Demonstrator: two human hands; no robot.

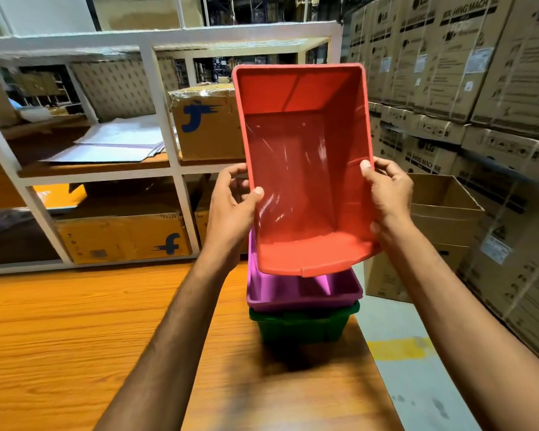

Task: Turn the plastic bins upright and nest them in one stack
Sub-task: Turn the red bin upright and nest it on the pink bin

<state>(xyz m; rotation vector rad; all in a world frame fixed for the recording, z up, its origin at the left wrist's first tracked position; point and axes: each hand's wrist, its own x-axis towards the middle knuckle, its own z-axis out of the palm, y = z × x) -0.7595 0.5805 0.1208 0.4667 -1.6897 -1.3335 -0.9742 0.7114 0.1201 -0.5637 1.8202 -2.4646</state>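
A red plastic bin (305, 169) hangs in the air, tilted so its open side faces me. My left hand (234, 203) grips its left wall and my right hand (386, 191) grips its right wall. Right below it, a purple bin (305, 290) sits upright, nested inside a green bin (299, 326). That stack stands on the wooden table (75, 337) near its right edge. The red bin's lower rim hides the back of the purple bin.
White shelving (168, 169) with cardboard boxes and papers stands behind the table. Stacked washing-machine cartons (479, 88) fill the right side. An open cardboard box (442, 200) sits on the floor beyond the table's right edge.
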